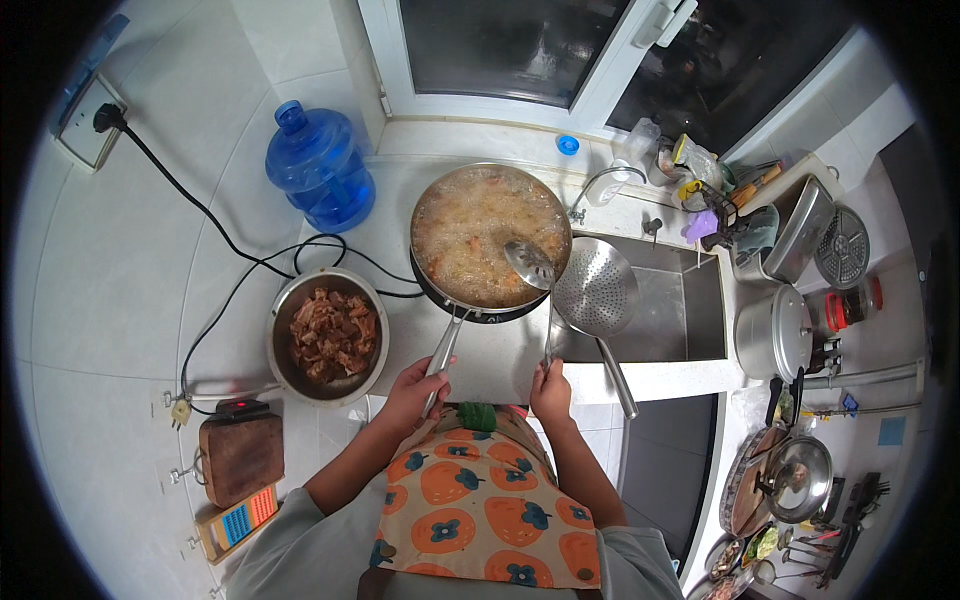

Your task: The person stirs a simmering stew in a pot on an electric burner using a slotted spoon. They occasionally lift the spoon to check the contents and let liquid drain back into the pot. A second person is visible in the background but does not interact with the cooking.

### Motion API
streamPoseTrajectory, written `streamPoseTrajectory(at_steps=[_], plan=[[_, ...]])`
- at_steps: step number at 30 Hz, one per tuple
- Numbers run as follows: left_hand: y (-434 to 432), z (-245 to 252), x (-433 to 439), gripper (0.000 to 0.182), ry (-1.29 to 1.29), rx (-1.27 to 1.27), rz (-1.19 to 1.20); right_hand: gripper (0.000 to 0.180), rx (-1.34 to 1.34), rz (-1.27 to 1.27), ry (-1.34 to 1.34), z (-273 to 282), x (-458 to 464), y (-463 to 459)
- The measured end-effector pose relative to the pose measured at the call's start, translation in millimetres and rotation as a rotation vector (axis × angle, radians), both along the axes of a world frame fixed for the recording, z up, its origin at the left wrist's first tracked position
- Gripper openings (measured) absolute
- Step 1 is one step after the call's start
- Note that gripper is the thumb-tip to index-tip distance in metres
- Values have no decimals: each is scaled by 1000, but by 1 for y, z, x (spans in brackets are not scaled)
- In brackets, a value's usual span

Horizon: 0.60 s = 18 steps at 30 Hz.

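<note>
Before me stands a large steel pan [487, 232] of bubbling brown liquid with small pieces of food in it, on a round black cooker. My left hand [415, 394] is closed around the pan's metal handle [444, 352]. The handle of a slotted metal spoon [529, 264] is in my right hand [550, 391]; its bowl is over the near right part of the pan, at the liquid's surface. Just right of the pan, a perforated steel strainer [598, 287] rests across the sink's left edge. At the left, a steel bowl [277, 341] holds browned pieces of meat.
A blue water bottle [319, 169] stands behind the bowl, near a black power cable [176, 187]. The steel sink [664, 300] lies right of the strainer. Further right are a lidded pot [772, 334], a round chopping board [742, 487] and a steel basin [799, 478].
</note>
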<state>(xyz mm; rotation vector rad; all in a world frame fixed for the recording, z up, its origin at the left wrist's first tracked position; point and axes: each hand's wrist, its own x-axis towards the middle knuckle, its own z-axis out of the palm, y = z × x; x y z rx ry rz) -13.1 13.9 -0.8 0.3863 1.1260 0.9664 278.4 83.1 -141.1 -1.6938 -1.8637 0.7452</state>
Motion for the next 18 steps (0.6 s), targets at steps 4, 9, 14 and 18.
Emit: streamPoseTrajectory(at_steps=[4, 9, 14, 18], plan=[[1, 2, 1, 39, 22, -3, 8, 21, -24, -3, -7, 1, 0, 1], [1, 4, 3, 40, 63, 4, 4, 21, -13, 4, -16, -2, 1, 3], [2, 6, 3, 39, 71, -12, 6, 22, -4, 1, -2, -6, 2, 3], [2, 4, 3, 38, 72, -3, 0, 22, 13, 8, 14, -8, 3, 4]])
